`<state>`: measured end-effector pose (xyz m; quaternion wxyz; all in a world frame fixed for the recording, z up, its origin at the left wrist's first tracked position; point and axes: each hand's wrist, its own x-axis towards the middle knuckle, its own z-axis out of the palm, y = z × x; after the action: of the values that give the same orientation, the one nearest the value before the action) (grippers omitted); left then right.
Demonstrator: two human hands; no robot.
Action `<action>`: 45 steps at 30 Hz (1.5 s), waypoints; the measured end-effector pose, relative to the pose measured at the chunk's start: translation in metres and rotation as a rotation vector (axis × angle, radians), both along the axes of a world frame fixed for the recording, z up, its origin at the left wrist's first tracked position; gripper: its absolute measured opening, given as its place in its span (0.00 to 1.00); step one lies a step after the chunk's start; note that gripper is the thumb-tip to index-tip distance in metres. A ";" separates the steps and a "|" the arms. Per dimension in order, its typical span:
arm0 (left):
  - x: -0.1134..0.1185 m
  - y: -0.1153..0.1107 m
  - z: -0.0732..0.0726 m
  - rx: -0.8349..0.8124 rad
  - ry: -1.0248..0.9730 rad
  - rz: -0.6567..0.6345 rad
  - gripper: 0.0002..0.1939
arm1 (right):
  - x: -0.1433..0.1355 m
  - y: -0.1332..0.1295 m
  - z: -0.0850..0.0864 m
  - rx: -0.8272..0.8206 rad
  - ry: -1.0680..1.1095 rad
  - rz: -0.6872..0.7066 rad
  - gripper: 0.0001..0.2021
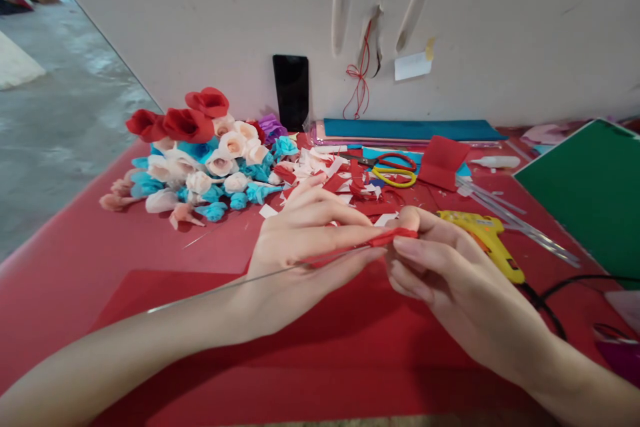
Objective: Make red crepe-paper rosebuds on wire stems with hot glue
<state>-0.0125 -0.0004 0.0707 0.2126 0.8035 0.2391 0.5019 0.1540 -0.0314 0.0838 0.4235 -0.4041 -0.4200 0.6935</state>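
Note:
Between my two hands is a small piece of red crepe paper (395, 236), gathered around a thin metal wire (225, 287). My left hand (310, 247) pinches the paper and wire between thumb and index finger, its other fingers stretched out behind. The wire's long end runs back along my left wrist. My right hand (440, 260) grips the far end of the red paper with thumb and fingertips. Beneath them lies a large red sheet (350, 340). How the paper wraps the wire under my fingers is hidden.
Paper flowers (200, 160) in red, white and blue pile up at left. Paper scraps (320, 163), scissors (395, 170) and a red paper square (443, 161) lie behind my hands. A yellow glue gun (485, 240), clear glue sticks (525, 223) and a green board (590, 193) are at right. A phone (291, 93) leans against the wall.

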 end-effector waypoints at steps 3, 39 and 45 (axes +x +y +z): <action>0.000 0.001 0.000 0.015 0.004 0.011 0.06 | 0.000 -0.001 -0.001 0.001 0.005 -0.001 0.09; 0.007 0.001 -0.004 -0.487 -0.288 -0.066 0.05 | 0.005 0.003 -0.005 0.404 -0.349 -0.125 0.05; 0.004 0.002 -0.004 -0.374 -0.190 -0.033 0.07 | 0.005 0.006 -0.005 0.393 -0.355 -0.142 0.06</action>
<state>-0.0089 0.0012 0.0671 0.3879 0.7029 0.2938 0.5188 0.1593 -0.0257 0.0788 0.4609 -0.4578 -0.5850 0.4855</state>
